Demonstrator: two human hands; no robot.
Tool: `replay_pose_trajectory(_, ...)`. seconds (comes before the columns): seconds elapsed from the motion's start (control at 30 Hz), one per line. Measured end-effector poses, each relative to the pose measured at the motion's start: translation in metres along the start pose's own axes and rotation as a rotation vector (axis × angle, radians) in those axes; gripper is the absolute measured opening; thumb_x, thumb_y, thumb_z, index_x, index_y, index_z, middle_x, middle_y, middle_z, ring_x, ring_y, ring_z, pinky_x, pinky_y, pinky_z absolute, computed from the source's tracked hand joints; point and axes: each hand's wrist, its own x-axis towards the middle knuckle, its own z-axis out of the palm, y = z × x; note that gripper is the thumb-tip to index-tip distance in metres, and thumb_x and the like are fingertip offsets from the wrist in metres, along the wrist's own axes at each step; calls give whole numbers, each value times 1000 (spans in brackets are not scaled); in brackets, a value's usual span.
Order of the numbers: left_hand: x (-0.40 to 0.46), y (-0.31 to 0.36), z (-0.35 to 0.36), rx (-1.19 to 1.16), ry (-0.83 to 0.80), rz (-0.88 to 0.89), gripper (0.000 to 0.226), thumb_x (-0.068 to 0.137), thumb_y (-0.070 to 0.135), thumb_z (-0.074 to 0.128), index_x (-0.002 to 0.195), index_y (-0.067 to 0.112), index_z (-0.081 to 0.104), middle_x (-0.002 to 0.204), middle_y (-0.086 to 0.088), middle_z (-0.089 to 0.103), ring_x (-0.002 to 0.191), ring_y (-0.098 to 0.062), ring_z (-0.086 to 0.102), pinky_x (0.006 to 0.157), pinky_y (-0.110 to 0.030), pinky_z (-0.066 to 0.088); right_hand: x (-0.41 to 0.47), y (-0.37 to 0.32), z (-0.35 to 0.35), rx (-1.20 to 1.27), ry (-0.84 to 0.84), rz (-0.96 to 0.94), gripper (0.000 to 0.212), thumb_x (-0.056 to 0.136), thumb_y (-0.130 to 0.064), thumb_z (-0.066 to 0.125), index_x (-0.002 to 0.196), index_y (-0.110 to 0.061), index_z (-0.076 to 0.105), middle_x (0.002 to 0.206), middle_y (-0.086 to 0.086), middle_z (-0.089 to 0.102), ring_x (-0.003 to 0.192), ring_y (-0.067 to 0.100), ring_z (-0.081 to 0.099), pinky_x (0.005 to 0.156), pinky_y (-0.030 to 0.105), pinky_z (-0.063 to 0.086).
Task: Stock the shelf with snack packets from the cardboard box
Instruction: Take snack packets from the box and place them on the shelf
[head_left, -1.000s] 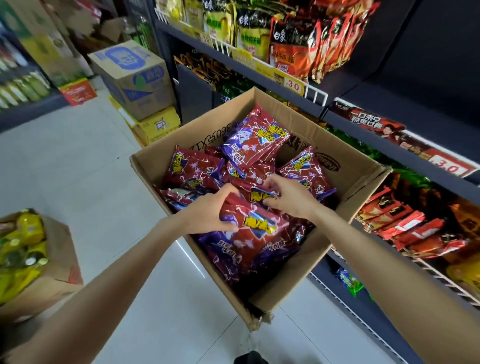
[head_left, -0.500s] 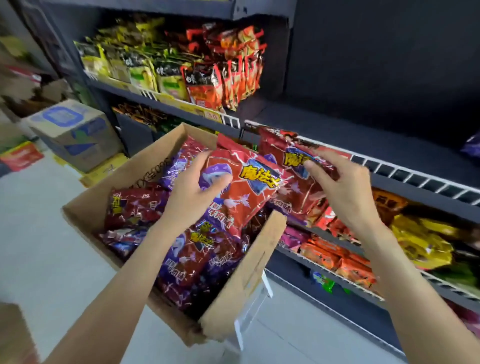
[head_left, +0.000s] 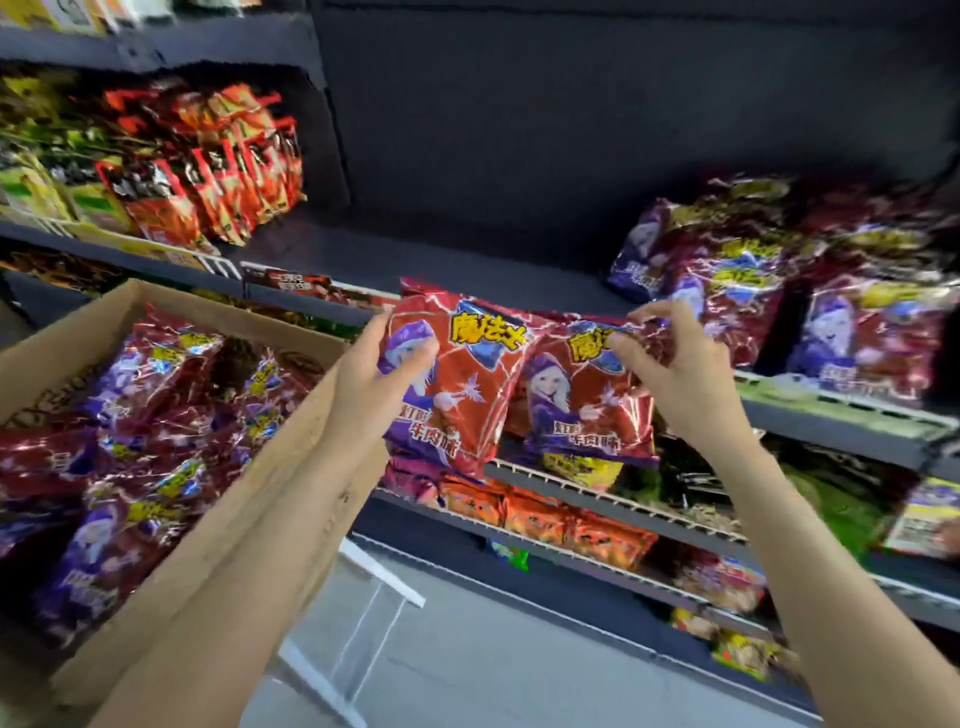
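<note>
My left hand (head_left: 382, 382) grips a red and purple snack packet (head_left: 457, 379) by its left edge. My right hand (head_left: 675, 374) pinches the top of a second identical packet (head_left: 576, 410). Both packets hang upright in front of the dark middle shelf (head_left: 415, 260), just right of the cardboard box (head_left: 291, 447). Several more of the same packets (head_left: 140, 426) fill the box at the left. On the shelf's right part stand several matching packets (head_left: 800, 291).
Red and green snack bags (head_left: 197, 171) stand on the shelf at the upper left. Lower shelves (head_left: 613, 499) hold orange, green and yellow packets behind white wire rails. Grey floor (head_left: 467, 649) lies below. A white stand (head_left: 374, 597) shows under the box.
Both hands lifted one packet each out of the box and carried them up and right toward the shelf. The view turned from the box to the shelf.
</note>
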Motion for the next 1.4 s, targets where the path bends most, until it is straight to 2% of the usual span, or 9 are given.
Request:
replay_pose_trajectory(0.13, 16, 30, 55, -14, 22, 67, 10, 90, 32, 62, 94, 35, 54, 99, 4, 68, 93, -15, 67, 88, -41, 54, 23, 23, -60, 43, 157, 44, 24, 91, -38, 59, 105, -24, 46, 65, -1, 52, 46, 0, 51, 46, 16, 35)
replay_pose_trajectory(0.3, 54, 59, 114, -86, 18, 162, 16, 90, 27, 62, 102, 30, 52, 99, 9, 65, 92, -5, 65, 80, -22, 52, 66, 46, -101, 117, 319, 15, 23, 93, -38, 57, 108, -24, 47, 81, 13, 65, 72, 41, 62, 60, 41, 45)
replay_pose_trajectory(0.43, 86, 69, 155, -140, -49, 176, 21, 90, 29, 61, 109, 27, 51, 100, 12, 65, 91, 1, 65, 75, -16, 52, 99, 79, -107, 117, 306, 52, 27, 92, -37, 58, 112, -23, 45, 86, 18, 66, 74, 45, 63, 60, 43, 50)
replay_pose_trajectory(0.57, 109, 68, 190, -143, -124, 170, 18, 91, 31, 61, 105, 32, 49, 100, 12, 64, 92, -2, 65, 77, -21, 54, 105, 101, -112, 83, 181, 119, 59, 83, -27, 73, 129, -18, 37, 92, -9, 59, 81, 31, 61, 63, 19, 46)
replay_pose_trajectory(0.7, 122, 63, 211, -132, -165, 133, 19, 92, 31, 59, 108, 29, 49, 100, 13, 63, 92, -3, 65, 73, -18, 53, 113, 112, -120, 104, 136, 124, 74, 78, -19, 77, 135, -19, 31, 124, -10, 44, 98, 6, 51, 73, 0, 35)
replay_pose_trajectory(0.83, 130, 56, 216, -119, -185, 114, 22, 92, 32, 58, 110, 24, 49, 102, 11, 63, 92, -4, 64, 72, -17, 54, 122, 118, -113, 159, 69, 234, 71, 79, -18, 76, 134, -18, 31, 118, 3, 52, 67, 7, 62, 58, 3, 45)
replay_pose_trajectory(1.0, 134, 49, 222, -89, -189, 61, 24, 92, 35, 58, 111, 24, 47, 97, 15, 61, 86, -2, 63, 62, -12, 50, 110, 125, -86, -107, 78, 223, 99, 80, -30, 75, 150, -15, 6, 131, 10, 49, 110, 24, 53, 82, 15, 39)
replay_pose_trajectory(1.17, 141, 42, 229, -70, -210, -8, 25, 92, 36, 57, 111, 24, 46, 96, 13, 59, 86, -4, 61, 64, -17, 49, 93, 118, -71, -728, -74, 145, 100, 81, -70, 50, 149, -35, -14, 142, 27, 31, 115, 39, 49, 86, 40, 46)
replay_pose_trajectory(1.4, 144, 35, 227, -104, -238, -8, 25, 91, 34, 58, 111, 25, 47, 96, 14, 60, 88, -5, 62, 65, -15, 50, 103, 123, -64, -235, -89, 263, 105, 69, -39, 82, 147, -43, 12, 153, 17, -2, 116, 39, 52, 97, 40, 42)
